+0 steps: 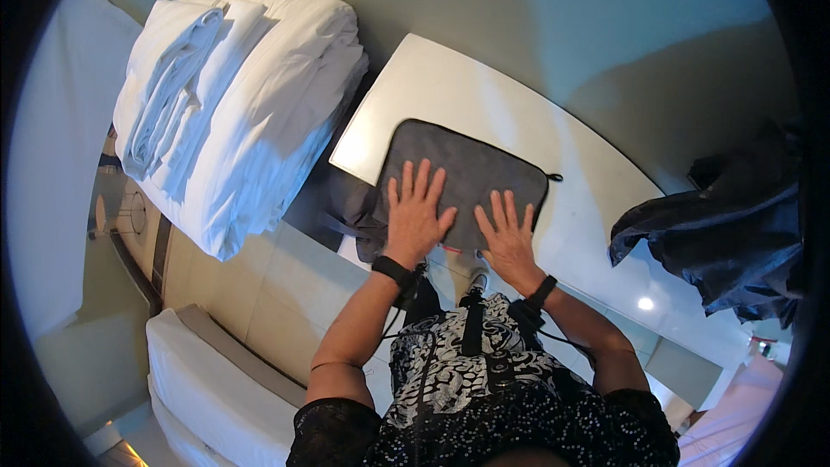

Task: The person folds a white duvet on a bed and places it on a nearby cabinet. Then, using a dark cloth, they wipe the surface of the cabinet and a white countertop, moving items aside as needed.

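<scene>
A dark grey flat piece with black-bound edges and a small loop at its right corner (471, 160) lies on the white tabletop (484, 91). It looks like a folded cloth or a soft sleeve; I cannot tell which. My left hand (417, 214) rests palm down on its left part, fingers spread. Against its lower right part lies my right hand (510, 238), also flat with the fingers apart. Neither hand grips anything. Darker bunched fabric (359, 207) sits by my left hand at the table's edge.
Folded white bedding (285, 86) is piled high at the left, beside the table. A crumpled black plastic bag (718, 233) lies on the table's right side. Behind the table runs a wall (596, 26). A white cushioned piece (207, 380) stands at lower left.
</scene>
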### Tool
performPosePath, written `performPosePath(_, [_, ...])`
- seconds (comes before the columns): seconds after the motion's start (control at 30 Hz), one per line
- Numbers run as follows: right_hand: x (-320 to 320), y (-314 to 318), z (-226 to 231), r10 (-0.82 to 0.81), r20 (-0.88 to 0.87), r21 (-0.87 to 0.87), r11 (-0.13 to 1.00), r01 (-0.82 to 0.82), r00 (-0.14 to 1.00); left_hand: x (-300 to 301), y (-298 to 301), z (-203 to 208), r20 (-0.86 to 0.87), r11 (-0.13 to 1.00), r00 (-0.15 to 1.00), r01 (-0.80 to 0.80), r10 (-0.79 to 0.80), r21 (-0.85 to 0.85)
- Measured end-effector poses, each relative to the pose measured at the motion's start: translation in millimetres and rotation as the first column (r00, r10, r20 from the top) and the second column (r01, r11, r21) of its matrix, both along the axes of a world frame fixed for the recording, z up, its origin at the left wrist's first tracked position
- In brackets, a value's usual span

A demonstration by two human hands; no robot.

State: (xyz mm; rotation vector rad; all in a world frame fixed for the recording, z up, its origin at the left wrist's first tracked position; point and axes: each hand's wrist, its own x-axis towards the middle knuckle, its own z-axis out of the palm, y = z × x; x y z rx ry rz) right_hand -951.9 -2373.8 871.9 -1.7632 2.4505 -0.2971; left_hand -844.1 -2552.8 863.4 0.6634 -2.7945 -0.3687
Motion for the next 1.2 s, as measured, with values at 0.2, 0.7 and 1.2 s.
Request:
performPosePath(0.2, [17.1, -82.6, -2.6, 0.084, -0.030, -0.041, 0.996, -0.085, 0.996, 18.3, -71.9, -3.4, -0.016, 0.992, 0.993, -0.117, 0.116, -0.041])
performPosePath(0.7, [24.6, -116.1, -4.1, 0.070, -0.033, -0.115, 0.991, -0.073, 0.997, 21.2, -118.4, -8.8, 0.094, 0.992, 0.994, -0.039, 0.050, -0.117])
performPosePath(1.2, [-38.0, 39.7, -25.1, -0.238, 0.032, -0.165, 0.957, 0.240, 0.971, -73.2, 2.3, -6.8, 0.208, 0.945, 0.939, 0.303, -0.274, -0.124])
